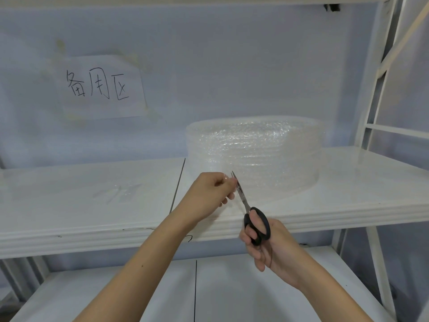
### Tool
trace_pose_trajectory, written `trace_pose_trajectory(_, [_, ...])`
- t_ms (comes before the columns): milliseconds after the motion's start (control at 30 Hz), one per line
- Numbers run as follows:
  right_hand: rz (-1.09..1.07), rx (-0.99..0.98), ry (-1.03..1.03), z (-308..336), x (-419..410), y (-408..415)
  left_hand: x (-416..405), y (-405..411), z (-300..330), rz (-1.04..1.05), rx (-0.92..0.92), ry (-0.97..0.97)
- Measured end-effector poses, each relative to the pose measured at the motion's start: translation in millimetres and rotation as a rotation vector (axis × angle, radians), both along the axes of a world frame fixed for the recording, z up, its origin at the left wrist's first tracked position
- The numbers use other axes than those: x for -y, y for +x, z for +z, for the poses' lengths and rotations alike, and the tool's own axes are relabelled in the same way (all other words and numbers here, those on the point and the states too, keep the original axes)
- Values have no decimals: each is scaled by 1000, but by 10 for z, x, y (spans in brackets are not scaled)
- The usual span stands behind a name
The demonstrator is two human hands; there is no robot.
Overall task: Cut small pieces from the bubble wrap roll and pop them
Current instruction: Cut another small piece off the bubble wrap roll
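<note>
both forearms come up from the bottom edge, over the lower shelf [232, 296]. my right hand [262, 242] has its grip curled through the black handles of the scissors [251, 217]: thumb in one loop, fingers in the other. scissors point up and away from me, tilted slightly left, steel blades nearly together, tip reaching up in front of the roll's lower left edge.

my left hand [210, 194] is just left of the blades, grip narrow, thumb and fingers pinching a small clear flap of bubble wrap [232, 182] right at the blade. flap is transparent and hard to separate from the roll behind it, so i cannot tell whether it's attached to the roll or already free. fingertips are almost touching the blades.

bubble wrap roll [254, 154] stands on its flat end on the upper white shelf [348, 201], right of the seam between the two shelf boards, close to the back wall. wide, low cylinder, layers visible through the side.

small cut bubble wrap pieces [118, 192] lie flat on the same shelf, left of the seam, well apart from the roll and from my hands; faint against the white, count unclear.

paper sign [102, 87] with handwritten characters 备用区 is taped to the wall, upper left, above those pieces. white shelving frame [371, 112] with diagonal brace runs up the right side. thin dark mark on the shelf's front edge under my left wrist, can't tell what it is.
</note>
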State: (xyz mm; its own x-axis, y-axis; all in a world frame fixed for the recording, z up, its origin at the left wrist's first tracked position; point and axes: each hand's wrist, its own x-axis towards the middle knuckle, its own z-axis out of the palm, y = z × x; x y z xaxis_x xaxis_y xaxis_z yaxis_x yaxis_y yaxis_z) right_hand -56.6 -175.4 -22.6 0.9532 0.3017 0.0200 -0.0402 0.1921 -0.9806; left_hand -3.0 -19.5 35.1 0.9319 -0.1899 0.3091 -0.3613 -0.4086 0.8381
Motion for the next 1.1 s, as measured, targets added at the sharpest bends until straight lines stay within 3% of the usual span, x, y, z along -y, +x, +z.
trace_pose_trajectory(633, [81,-28,-91,-4,95,-12,44,11,-49,-46,2,-158])
trace_pose_trajectory(1100, [81,-22,-24,63,32,66,7,-37,-108,-87,-28,-172])
